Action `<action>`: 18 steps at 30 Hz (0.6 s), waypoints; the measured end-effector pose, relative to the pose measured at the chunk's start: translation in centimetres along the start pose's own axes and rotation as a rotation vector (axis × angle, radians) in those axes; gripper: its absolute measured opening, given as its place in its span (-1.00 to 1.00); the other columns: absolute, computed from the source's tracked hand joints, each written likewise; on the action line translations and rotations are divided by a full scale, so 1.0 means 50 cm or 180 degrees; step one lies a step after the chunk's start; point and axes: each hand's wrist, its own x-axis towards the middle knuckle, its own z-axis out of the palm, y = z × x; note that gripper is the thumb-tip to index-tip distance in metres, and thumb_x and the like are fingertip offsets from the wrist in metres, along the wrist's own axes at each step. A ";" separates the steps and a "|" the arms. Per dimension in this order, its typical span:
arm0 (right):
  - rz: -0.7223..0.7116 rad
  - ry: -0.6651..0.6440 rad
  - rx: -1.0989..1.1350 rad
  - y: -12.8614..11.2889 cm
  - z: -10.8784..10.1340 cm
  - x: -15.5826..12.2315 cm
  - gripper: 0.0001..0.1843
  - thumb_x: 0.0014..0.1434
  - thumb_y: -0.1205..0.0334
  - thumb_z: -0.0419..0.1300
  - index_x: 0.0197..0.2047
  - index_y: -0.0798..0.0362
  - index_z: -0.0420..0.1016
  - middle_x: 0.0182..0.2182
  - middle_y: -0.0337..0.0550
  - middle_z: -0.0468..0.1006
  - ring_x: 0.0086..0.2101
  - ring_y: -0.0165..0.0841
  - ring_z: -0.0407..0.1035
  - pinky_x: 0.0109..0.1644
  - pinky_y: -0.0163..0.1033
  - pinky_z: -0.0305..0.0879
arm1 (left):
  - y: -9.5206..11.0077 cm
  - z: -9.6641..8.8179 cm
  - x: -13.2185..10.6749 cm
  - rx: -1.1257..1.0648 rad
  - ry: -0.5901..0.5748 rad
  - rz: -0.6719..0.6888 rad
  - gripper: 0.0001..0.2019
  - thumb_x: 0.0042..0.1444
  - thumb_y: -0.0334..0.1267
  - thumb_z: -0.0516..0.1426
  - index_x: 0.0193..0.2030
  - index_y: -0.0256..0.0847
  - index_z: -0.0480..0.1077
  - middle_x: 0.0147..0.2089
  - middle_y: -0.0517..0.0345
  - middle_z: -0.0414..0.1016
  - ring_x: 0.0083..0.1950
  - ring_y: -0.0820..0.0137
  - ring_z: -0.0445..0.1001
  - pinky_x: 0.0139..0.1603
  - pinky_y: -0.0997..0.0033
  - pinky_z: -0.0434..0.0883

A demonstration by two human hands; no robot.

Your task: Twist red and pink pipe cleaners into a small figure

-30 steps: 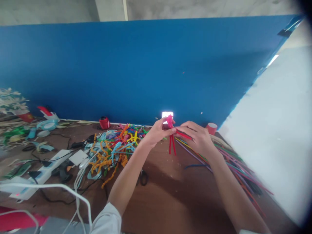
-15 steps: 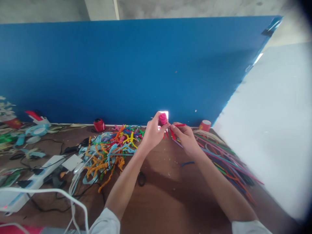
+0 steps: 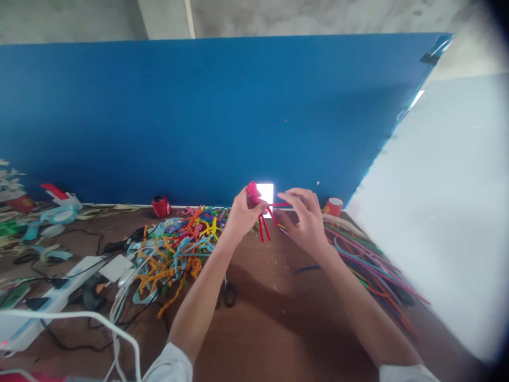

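Note:
Pinched in my left hand (image 3: 240,216) is a pipe cleaner figure with a bright pink coiled top (image 3: 253,191). Several thin red pipe cleaner ends (image 3: 264,229) stick out from it below my fingertips and to the right. My right hand (image 3: 305,220) is just to the right, its thumb and fingers apart around the right-pointing red ends. Whether it touches them I cannot make out. A bright lit screen (image 3: 266,192) stands behind the hands, partly hidden by my left hand and the figure.
Left of my hands lies a tangled heap of coloured pipe cleaners (image 3: 170,260). Long straight pipe cleaners (image 3: 369,265) spread at the right, near a red paper cup (image 3: 334,207). Black-handled scissors (image 3: 229,294) lie by my left forearm. A power strip (image 3: 55,297) with cables is at left; a blue partition (image 3: 199,122) rises behind.
My right hand has let go of the red pipe cleaner ends, and its fingers have spread. The left hand has shifted slightly left and turned the pink figure, showing more red ends.

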 end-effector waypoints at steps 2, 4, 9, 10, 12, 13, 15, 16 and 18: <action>-0.0443 -0.0113 -0.0600 0.006 -0.001 -0.002 -0.76 0.29 0.17 0.19 0.02 -0.06 0.48 0.02 -0.04 0.51 -0.02 -0.14 0.32 -0.01 -0.03 0.18 | -0.005 0.000 0.002 -0.0133 0.0016 -0.0208 -0.78 0.06 -0.31 0.24 -0.18 -0.24 0.31 -0.33 0.21 0.39 -0.37 0.49 0.43 -0.29 0.44 0.43; -0.0680 -0.0133 -0.0883 0.008 -0.001 -0.005 -0.83 0.29 0.20 0.20 -0.05 -0.05 0.50 -0.07 -0.10 0.58 -0.05 -0.17 0.33 -0.03 -0.06 0.14 | -0.004 0.001 0.003 -0.0222 -0.0017 -0.0300 -0.76 0.02 -0.31 0.26 -0.20 -0.24 0.32 -0.35 0.22 0.38 -0.36 0.48 0.44 -0.28 0.43 0.45; -0.0996 -0.0186 -0.1127 0.006 -0.004 -0.009 -0.86 0.31 0.31 0.16 -0.08 -0.01 0.49 -0.17 -0.12 0.62 -0.09 -0.20 0.33 -0.06 -0.09 0.10 | 0.001 0.005 -0.001 -0.0313 -0.0109 -0.0313 -0.75 0.00 -0.30 0.28 -0.23 -0.24 0.32 -0.36 0.23 0.37 -0.34 0.49 0.41 -0.27 0.45 0.43; -0.1005 -0.0227 -0.1124 0.006 -0.005 -0.010 -0.85 0.31 0.32 0.15 -0.08 -0.01 0.49 -0.17 -0.12 0.61 -0.09 -0.20 0.33 -0.06 -0.08 0.10 | 0.000 0.006 -0.001 -0.0304 -0.0123 -0.0294 -0.75 0.00 -0.30 0.28 -0.22 -0.24 0.31 -0.36 0.24 0.36 -0.35 0.49 0.40 -0.28 0.45 0.42; -0.0958 -0.0302 -0.1029 0.007 -0.004 -0.011 -0.85 0.31 0.31 0.13 -0.09 -0.02 0.50 -0.18 -0.10 0.61 -0.12 -0.20 0.33 -0.06 -0.08 0.10 | -0.005 0.007 -0.001 -0.0259 -0.0147 -0.0234 -0.73 -0.01 -0.30 0.29 -0.22 -0.24 0.31 -0.36 0.25 0.35 -0.35 0.50 0.38 -0.28 0.46 0.40; -0.0904 -0.0312 -0.0939 0.006 -0.001 -0.012 -0.86 0.31 0.30 0.13 -0.12 -0.02 0.51 -0.20 -0.09 0.60 -0.14 -0.20 0.33 -0.08 -0.08 0.10 | -0.007 0.008 -0.001 -0.0235 -0.0164 -0.0202 -0.74 -0.01 -0.30 0.29 -0.22 -0.24 0.30 -0.36 0.25 0.34 -0.35 0.50 0.37 -0.28 0.45 0.40; -0.0688 -0.0242 -0.0669 0.003 0.005 -0.012 -0.87 0.31 0.28 0.13 -0.24 -0.01 0.51 -0.26 -0.09 0.59 -0.21 -0.23 0.32 -0.13 -0.09 0.10 | -0.009 0.009 -0.001 -0.0194 -0.0213 -0.0119 -0.75 0.02 -0.30 0.27 -0.22 -0.24 0.30 -0.34 0.23 0.34 -0.34 0.49 0.38 -0.27 0.45 0.40; -0.0499 -0.0177 -0.0474 -0.001 0.008 -0.012 -0.84 0.31 0.27 0.13 -0.31 0.01 0.50 -0.30 -0.09 0.57 -0.25 -0.24 0.31 -0.16 -0.11 0.10 | -0.010 0.010 -0.001 -0.0173 -0.0250 -0.0051 -0.77 0.04 -0.31 0.25 -0.22 -0.24 0.29 -0.34 0.23 0.34 -0.33 0.48 0.38 -0.27 0.44 0.40; 0.0068 -0.0078 0.0134 -0.011 0.014 -0.010 -0.74 0.31 0.23 0.12 -0.43 0.03 0.44 -0.41 -0.13 0.52 -0.33 -0.29 0.28 -0.22 -0.15 0.10 | -0.008 0.010 -0.002 -0.0077 -0.0320 0.0125 -0.81 0.08 -0.33 0.22 -0.22 -0.23 0.28 -0.33 0.22 0.33 -0.33 0.48 0.36 -0.27 0.45 0.39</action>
